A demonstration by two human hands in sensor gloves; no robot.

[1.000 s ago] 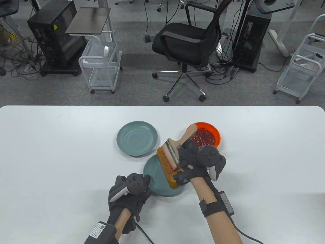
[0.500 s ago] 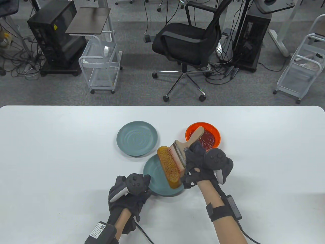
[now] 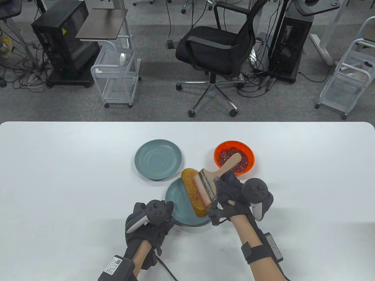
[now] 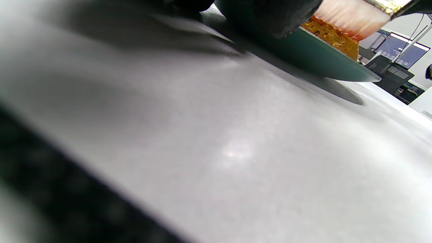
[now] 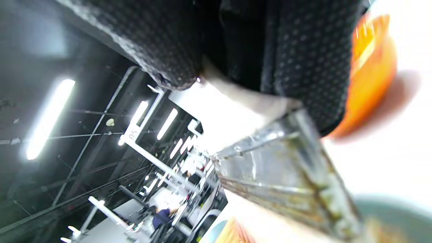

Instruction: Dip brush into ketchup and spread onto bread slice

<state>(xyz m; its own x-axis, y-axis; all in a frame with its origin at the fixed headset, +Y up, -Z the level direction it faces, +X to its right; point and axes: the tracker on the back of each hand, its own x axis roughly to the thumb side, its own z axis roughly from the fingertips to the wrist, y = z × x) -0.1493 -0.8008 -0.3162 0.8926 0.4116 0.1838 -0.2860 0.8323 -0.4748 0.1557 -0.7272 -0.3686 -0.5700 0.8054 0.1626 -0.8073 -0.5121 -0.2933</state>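
You work at a white table (image 3: 58,181) filling the lower half of the table view; above it lie grey carpet, one black office chair (image 3: 218,44) at top centre, two white wire carts (image 3: 117,76) at left and right, and dark computer towers (image 3: 63,41). On the table you have two teal plates — a bare plate (image 3: 158,159) left of centre and, just below it, the plate (image 3: 178,205) bearing one bread slice (image 3: 192,190) — plus one orange bowl of ketchup (image 3: 244,153) to the right. Your right hand (image 3: 231,194) grips the one brush (image 3: 211,181) by its wooden handle, bristles resting on the bread. Your left hand (image 3: 151,222) rests against the plate's lower-left rim — I cannot tell how its fingers are set.
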